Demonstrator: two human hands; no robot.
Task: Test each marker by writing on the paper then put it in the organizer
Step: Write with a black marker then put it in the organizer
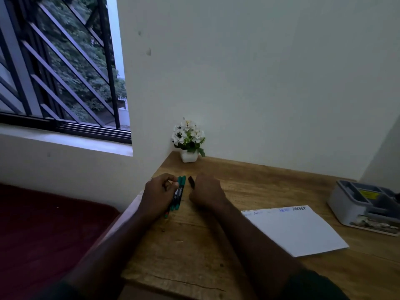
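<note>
My left hand [158, 191] is closed around a bundle of green-capped markers [179, 192] at the desk's left side. Just right of it, my right hand [206, 191] is a fist around a dark marker [191, 182] whose end sticks up above the knuckles. The white paper [296, 230] lies flat to the right, with a line of blue and black writing along its far edge. The grey organizer [350, 208] with several compartments stands at the far right of the desk; its contents are hard to make out.
A small white pot of white flowers [189, 140] stands at the wooden desk's [190, 256] back left corner against the wall. A barred window is up left. A dark red surface [43, 234] lies left of the desk edge.
</note>
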